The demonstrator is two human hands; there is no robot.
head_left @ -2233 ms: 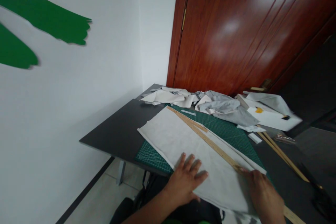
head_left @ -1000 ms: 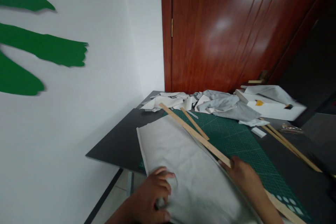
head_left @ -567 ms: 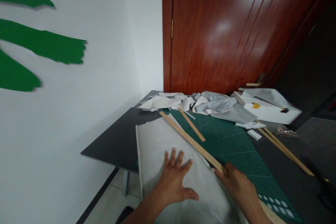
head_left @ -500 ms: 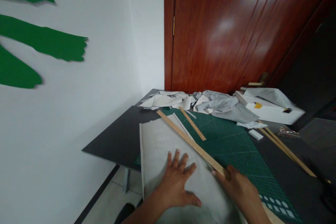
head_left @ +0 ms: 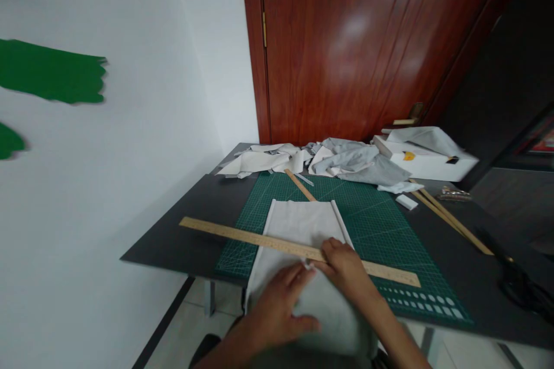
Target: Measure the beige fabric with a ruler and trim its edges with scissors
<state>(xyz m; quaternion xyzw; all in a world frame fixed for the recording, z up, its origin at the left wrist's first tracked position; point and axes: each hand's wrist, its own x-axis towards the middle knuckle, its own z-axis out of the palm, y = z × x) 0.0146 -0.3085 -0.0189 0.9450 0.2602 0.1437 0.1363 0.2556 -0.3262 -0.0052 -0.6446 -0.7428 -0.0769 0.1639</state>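
Observation:
A long wooden ruler (head_left: 246, 235) lies slantwise across a pale grey-white piece of fabric (head_left: 303, 219), its ends reaching past both fabric edges. My right hand (head_left: 348, 271) is closed around the ruler right of its middle. Just below the ruler, my left hand (head_left: 283, 305) rests over the fabric with its thumb apart from the fingers. Its fingertips come close to my right hand, where a small bit of the cloth is raised. The fabric has folded side edges and lies on a green cutting mat (head_left: 381, 230); its near part hangs toward me.
A shorter wooden ruler (head_left: 298, 184) lies beyond the fabric. Crumpled cloth scraps (head_left: 359, 162) and a white box (head_left: 426, 158) line the back. On the right are a white block (head_left: 407, 202), wooden strips (head_left: 452, 219) and black scissors (head_left: 523, 288). The dark table (head_left: 182, 248) meets the wall.
The ruler has turned from lying along the fabric to lying across it, still in my right hand. The fabric has shifted toward me. My left hand's spread fingers have drawn together beside the right.

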